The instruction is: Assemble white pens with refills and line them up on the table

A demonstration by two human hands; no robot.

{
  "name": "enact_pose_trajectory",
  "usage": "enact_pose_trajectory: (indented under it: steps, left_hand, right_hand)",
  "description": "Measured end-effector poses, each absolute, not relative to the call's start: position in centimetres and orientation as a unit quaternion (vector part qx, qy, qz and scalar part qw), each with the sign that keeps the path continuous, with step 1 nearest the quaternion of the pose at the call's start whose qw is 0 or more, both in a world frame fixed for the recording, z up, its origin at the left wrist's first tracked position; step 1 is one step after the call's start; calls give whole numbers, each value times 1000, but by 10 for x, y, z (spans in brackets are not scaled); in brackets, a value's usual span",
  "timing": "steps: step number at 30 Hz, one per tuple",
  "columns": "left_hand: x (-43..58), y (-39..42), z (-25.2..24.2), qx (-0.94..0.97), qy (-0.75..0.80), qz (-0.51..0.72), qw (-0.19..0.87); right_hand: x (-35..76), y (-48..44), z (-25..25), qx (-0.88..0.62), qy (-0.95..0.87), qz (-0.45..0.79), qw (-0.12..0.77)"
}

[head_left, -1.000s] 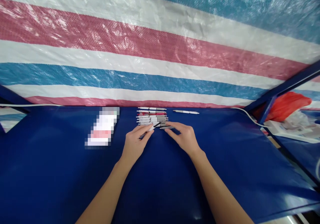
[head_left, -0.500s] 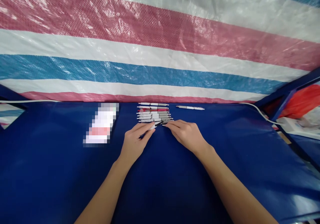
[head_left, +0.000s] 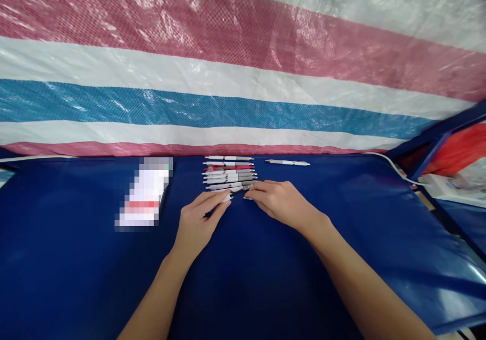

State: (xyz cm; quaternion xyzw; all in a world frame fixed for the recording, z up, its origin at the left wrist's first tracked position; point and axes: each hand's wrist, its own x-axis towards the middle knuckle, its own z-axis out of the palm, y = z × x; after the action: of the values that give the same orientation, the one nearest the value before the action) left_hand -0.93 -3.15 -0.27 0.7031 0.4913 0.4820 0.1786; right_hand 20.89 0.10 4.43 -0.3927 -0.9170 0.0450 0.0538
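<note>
Fingers and thumb of my left hand pinch a white pen barrel, and a dark end shows at its right tip. Just across a small gap, my right hand is closed, its thumb and fingertips together around something small and pale that I cannot make out. Right behind both hands lies a row of several pens, mostly white and grey, set side by side. Among them is a red pen. The nearest pen of the row lies slightly askew, its right end close to my right fingertips.
A single white and grey pen lies apart to the right, near the back edge. On the left is a blurred, phone-like flat object. Striped plastic sheeting hangs behind the blue table. A white cable runs at the right.
The dark thin piece seen between my hands is no longer visible there. My hands have drawn slightly apart, and the nearest pen of the row has tilted. The view has shifted a little.
</note>
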Motion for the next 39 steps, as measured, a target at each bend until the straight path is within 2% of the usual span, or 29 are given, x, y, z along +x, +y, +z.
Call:
enact_pose_trajectory:
  steps: [9, 15, 18, 20, 23, 26, 31, 39]
  left_hand:
    - [-9, -29, 1, 697, 507, 479, 170]
    - [-9, -27, -3, 701, 491, 490, 165]
    - [-9, -27, -3, 701, 480, 497, 172]
    - [-9, -28, -1, 695, 485, 499, 183]
    - [-9, -30, 3, 681, 500, 501, 191]
    - [-9, -31, 4, 673, 506, 505, 191]
    - [-9, -30, 3, 669, 501, 511, 200]
    - [-8, -30, 2, 678, 490, 502, 216]
  right_hand:
    - [202, -7, 51, -427, -904, 25, 8]
    - [196, -11, 54, -446, -895, 30, 9]
    - [196, -11, 52, -453, -885, 71, 76]
    - [197, -10, 46, -459, -861, 136, 172]
    - [195, -8, 33, -461, -759, 298, 349]
    - [190, -10, 19, -444, -615, 459, 463]
    - [183, -16, 4, -429, -461, 582, 514]
    - [183, -16, 3, -418, -423, 611, 523]
